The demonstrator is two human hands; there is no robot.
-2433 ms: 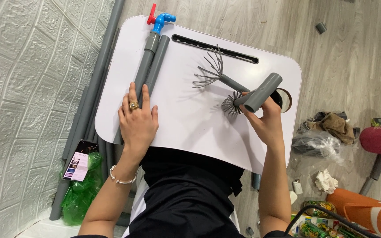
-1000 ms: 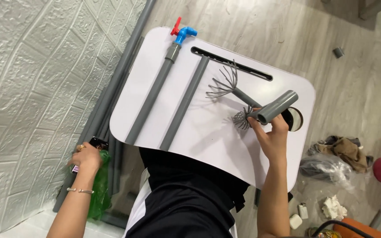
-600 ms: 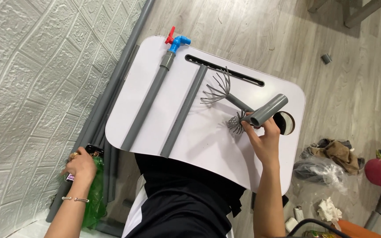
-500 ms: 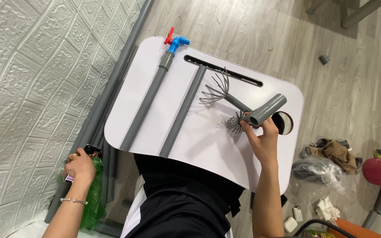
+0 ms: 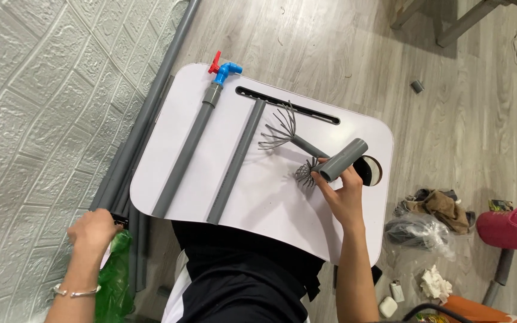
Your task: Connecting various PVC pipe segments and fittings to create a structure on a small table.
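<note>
On the desk (image 5: 270, 203) two pipes lie side by side, slanting from the near left toward the far edge. The left pipe (image 5: 188, 155) ends in a tap (image 5: 222, 69) that juts past the desk's far rim; the right pipe (image 5: 236, 162) stops just short of a slot (image 5: 288, 103) along the far edge. Right of them lies a whisk (image 5: 282, 134), its handle running to a tee fitting (image 5: 341, 160) held in the right hand (image 5: 343, 194), beside a hole (image 5: 369, 169) at the desk's right end. Left of the desk, more pipes (image 5: 136, 137) lie on the floor along the wall (image 5: 37, 107). The left hand (image 5: 94, 230) is at their near end, over a bag (image 5: 115, 281). On the floor to the right lie rags (image 5: 435, 203) and a slipper (image 5: 513, 227).
</note>
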